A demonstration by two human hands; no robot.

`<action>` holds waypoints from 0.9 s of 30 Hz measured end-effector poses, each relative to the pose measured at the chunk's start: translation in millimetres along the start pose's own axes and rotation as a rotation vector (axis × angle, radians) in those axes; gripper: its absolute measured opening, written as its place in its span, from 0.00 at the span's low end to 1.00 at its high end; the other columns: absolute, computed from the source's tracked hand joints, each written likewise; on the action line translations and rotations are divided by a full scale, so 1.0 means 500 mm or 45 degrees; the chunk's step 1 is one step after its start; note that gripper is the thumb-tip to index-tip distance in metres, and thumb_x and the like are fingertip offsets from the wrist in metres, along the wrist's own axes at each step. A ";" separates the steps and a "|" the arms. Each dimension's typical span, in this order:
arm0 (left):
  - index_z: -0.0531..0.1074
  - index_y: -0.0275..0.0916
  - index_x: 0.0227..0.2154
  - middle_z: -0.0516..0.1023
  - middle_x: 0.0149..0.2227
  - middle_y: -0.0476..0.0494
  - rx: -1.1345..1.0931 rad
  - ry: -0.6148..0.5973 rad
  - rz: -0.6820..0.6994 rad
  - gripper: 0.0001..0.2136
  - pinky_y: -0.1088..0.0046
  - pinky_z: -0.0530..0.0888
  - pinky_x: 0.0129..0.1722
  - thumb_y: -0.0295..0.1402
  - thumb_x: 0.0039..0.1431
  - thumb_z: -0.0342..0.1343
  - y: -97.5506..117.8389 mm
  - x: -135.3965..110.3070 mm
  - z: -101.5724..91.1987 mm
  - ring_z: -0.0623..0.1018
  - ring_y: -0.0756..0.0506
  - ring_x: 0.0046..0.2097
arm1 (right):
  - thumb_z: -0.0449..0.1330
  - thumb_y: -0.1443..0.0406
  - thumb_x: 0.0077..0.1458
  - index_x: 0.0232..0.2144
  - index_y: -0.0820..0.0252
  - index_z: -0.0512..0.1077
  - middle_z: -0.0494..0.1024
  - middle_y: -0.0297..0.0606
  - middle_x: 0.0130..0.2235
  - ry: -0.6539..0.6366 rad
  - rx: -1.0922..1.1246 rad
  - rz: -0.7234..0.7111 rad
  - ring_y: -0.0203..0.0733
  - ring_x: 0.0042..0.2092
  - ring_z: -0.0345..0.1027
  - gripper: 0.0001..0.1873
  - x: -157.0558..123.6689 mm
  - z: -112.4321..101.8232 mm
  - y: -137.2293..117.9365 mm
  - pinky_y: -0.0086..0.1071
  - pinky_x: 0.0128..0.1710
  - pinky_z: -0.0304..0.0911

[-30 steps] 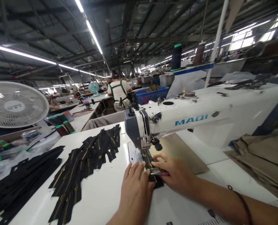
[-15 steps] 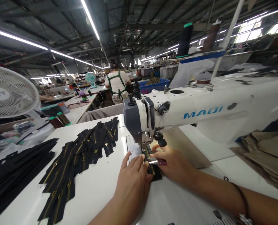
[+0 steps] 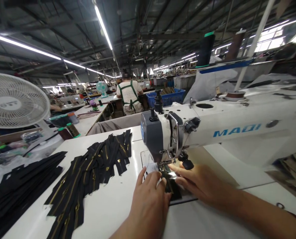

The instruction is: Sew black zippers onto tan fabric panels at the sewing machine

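My left hand [image 3: 150,196] lies flat with fingers stretched out, pressing a black zipper piece [image 3: 174,191] onto the table under the head of a white MAQI sewing machine [image 3: 225,124]. My right hand [image 3: 200,184] rests on the piece from the right, its fingers pinching a small shiny metal tool [image 3: 171,175] close to the presser foot [image 3: 164,163]. Most of the zipper piece is hidden beneath both hands.
A fanned pile of black zippers with gold teeth [image 3: 93,169] and black strips [image 3: 15,189] lie on the white table [image 3: 108,205] to the left. A white fan [image 3: 12,101] stands far left; tan fabric [image 3: 291,169] lies right. A person in a green apron [image 3: 129,96] sits behind.
Both hands have slid forward with the zipper piece, closer under the presser foot. The camera has shifted closer to the machine and to the left.
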State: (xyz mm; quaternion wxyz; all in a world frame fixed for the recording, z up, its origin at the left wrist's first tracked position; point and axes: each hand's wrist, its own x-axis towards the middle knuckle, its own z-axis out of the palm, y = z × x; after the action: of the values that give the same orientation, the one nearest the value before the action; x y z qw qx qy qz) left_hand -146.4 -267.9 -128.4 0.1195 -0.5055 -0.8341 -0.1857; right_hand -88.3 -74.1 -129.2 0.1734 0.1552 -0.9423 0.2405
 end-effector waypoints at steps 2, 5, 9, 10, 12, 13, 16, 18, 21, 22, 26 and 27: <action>0.69 0.38 0.41 0.75 0.41 0.43 0.002 0.007 0.003 0.11 0.51 0.60 0.59 0.25 0.54 0.53 0.000 -0.001 0.001 0.74 0.42 0.47 | 0.45 0.62 0.64 0.40 0.60 0.72 0.77 0.41 0.35 -0.034 0.044 -0.014 0.42 0.34 0.71 0.16 0.001 -0.008 0.006 0.30 0.30 0.58; 0.68 0.38 0.42 0.75 0.41 0.43 0.020 -0.014 0.015 0.11 0.50 0.60 0.59 0.25 0.55 0.52 0.001 0.000 0.000 0.74 0.42 0.46 | 0.49 0.63 0.63 0.37 0.60 0.74 0.77 0.38 0.31 -0.043 0.024 0.013 0.40 0.29 0.70 0.14 0.002 -0.002 0.016 0.29 0.27 0.56; 0.68 0.39 0.42 0.75 0.40 0.43 0.053 -0.037 0.026 0.11 0.48 0.59 0.59 0.25 0.55 0.52 -0.001 0.005 -0.004 0.75 0.42 0.47 | 0.52 0.64 0.61 0.32 0.58 0.76 0.77 0.37 0.30 0.021 -0.103 0.010 0.40 0.29 0.71 0.12 0.006 0.014 0.024 0.30 0.27 0.55; 0.68 0.39 0.43 0.74 0.41 0.43 0.061 -0.039 0.026 0.12 0.48 0.59 0.59 0.24 0.55 0.52 -0.002 0.006 -0.004 0.75 0.42 0.47 | 0.53 0.64 0.61 0.32 0.57 0.76 0.77 0.37 0.30 0.038 -0.132 0.006 0.40 0.29 0.71 0.12 0.007 0.016 0.025 0.30 0.27 0.55; 0.69 0.39 0.42 0.74 0.43 0.42 0.069 -0.054 0.022 0.12 0.49 0.60 0.59 0.24 0.55 0.52 -0.003 0.010 -0.006 0.74 0.42 0.48 | 0.55 0.65 0.60 0.34 0.56 0.77 0.78 0.37 0.30 0.062 -0.175 0.007 0.41 0.28 0.71 0.10 0.009 0.020 0.028 0.30 0.27 0.55; 0.69 0.39 0.42 0.74 0.43 0.42 0.070 -0.063 0.017 0.12 0.49 0.60 0.59 0.24 0.54 0.52 -0.004 0.011 -0.006 0.74 0.42 0.48 | 0.55 0.65 0.59 0.36 0.56 0.77 0.78 0.37 0.31 0.073 -0.188 0.009 0.41 0.29 0.71 0.10 0.010 0.022 0.030 0.30 0.27 0.56; 0.70 0.39 0.42 0.74 0.44 0.42 0.077 -0.086 0.007 0.13 0.48 0.61 0.58 0.23 0.55 0.52 -0.005 0.016 -0.009 0.74 0.41 0.48 | 0.56 0.65 0.59 0.38 0.56 0.77 0.79 0.38 0.33 0.097 -0.193 0.009 0.42 0.31 0.72 0.10 0.012 0.027 0.036 0.29 0.29 0.58; 0.70 0.38 0.43 0.74 0.44 0.41 0.088 -0.092 0.006 0.13 0.48 0.61 0.58 0.23 0.54 0.53 -0.006 0.017 -0.010 0.74 0.41 0.49 | 0.56 0.65 0.58 0.38 0.57 0.77 0.79 0.39 0.33 0.114 -0.196 0.009 0.42 0.31 0.72 0.10 0.013 0.031 0.039 0.29 0.29 0.59; 0.70 0.38 0.43 0.74 0.44 0.40 0.098 -0.085 0.020 0.13 0.49 0.62 0.58 0.23 0.54 0.52 -0.006 0.018 -0.011 0.74 0.41 0.49 | 0.56 0.65 0.59 0.37 0.57 0.77 0.79 0.39 0.33 0.125 -0.199 -0.005 0.43 0.31 0.72 0.10 0.015 0.035 0.042 0.29 0.28 0.59; 0.70 0.38 0.43 0.74 0.44 0.40 0.102 -0.076 0.027 0.13 0.49 0.62 0.58 0.23 0.54 0.52 -0.006 0.018 -0.011 0.74 0.41 0.48 | 0.55 0.64 0.59 0.36 0.57 0.77 0.79 0.39 0.32 0.125 -0.198 -0.011 0.42 0.31 0.72 0.10 0.015 0.036 0.043 0.29 0.29 0.59; 0.69 0.38 0.43 0.74 0.43 0.41 0.105 -0.051 0.051 0.13 0.49 0.62 0.58 0.23 0.55 0.52 -0.008 0.018 -0.010 0.74 0.41 0.48 | 0.55 0.63 0.60 0.33 0.57 0.77 0.78 0.39 0.31 0.129 -0.211 0.001 0.41 0.29 0.72 0.11 0.014 0.038 0.044 0.28 0.29 0.59; 0.69 0.38 0.43 0.74 0.43 0.41 0.104 -0.052 0.051 0.13 0.49 0.62 0.58 0.23 0.54 0.52 -0.008 0.017 -0.010 0.74 0.41 0.48 | 0.55 0.63 0.60 0.32 0.57 0.77 0.78 0.39 0.31 0.128 -0.221 0.009 0.41 0.29 0.71 0.11 0.014 0.038 0.043 0.28 0.28 0.59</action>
State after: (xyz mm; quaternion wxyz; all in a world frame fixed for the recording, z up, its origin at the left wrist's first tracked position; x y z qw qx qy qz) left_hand -153.9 -264.7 -121.4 0.1267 -0.5206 -0.8329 -0.1389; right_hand -107.3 -67.3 -150.8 0.2325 0.1241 -0.9502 0.1662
